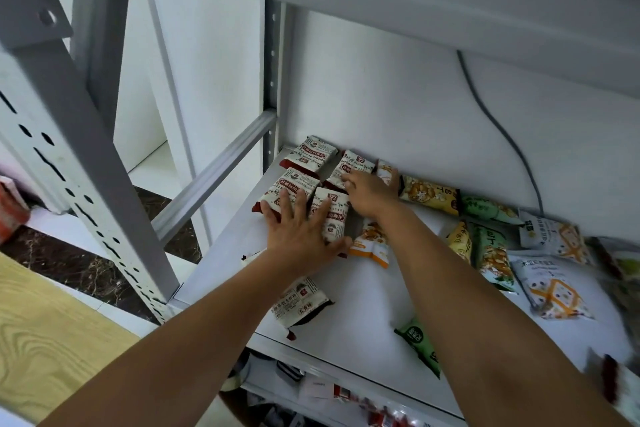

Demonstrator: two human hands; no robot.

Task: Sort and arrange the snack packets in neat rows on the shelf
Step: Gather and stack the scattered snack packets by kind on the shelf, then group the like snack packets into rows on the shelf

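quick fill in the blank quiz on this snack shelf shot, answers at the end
The left hand presses flat on red-and-white packets at the shelf's ___ end.
The right hand touches a red-and-white packet by the ___ wall.
A ___ cable hangs down the wall.
The orange packet lies partly under the ___ forearm.
Missing: left; back; grey; right

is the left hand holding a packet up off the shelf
No, the left hand lies flat with its fingers spread on two red-and-white packets that rest on the shelf.
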